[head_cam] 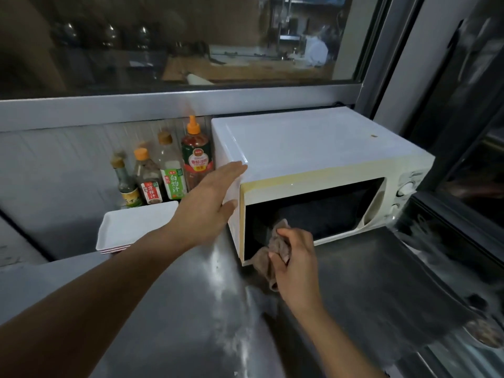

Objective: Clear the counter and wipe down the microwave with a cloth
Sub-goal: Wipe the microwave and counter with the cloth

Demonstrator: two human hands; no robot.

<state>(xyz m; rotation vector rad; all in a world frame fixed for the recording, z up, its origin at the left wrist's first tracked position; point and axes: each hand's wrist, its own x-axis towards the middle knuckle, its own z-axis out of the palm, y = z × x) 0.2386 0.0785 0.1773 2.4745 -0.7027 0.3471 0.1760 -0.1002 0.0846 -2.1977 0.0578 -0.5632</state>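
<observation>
Microwave: white microwave point(300, 143) sits on the steel desk point(191, 309) at 2 o'clock from where I watch, its door point(313, 211) facing me with a dark window.
Left hand: my view shows the left hand point(210, 205) laid flat against the microwave's left side wall at the front top corner, fingers point(231, 170) straight and together, thumb along the front edge; it holds nothing.
Right hand: right hand point(294, 260) at 6 o'clock of the door, fingers curled tight round a bunched brown cloth point(268, 255).
Cloth: pressed to the lower left corner of the door window, its tail hanging to the desk just in front of the microwave.
Bottles: four sauce bottles point(163, 170) stand in a row at 9 o'clock of the microwave, against the back wall; the tallest, with an orange cap, is just beside the microwave.
Trays: stack of white trays point(131, 227) lies on the desk in front of the bottles, at 8 o'clock of the microwave.
Window: glass window point(191, 39) at 12 o'clock, behind the desk.
</observation>
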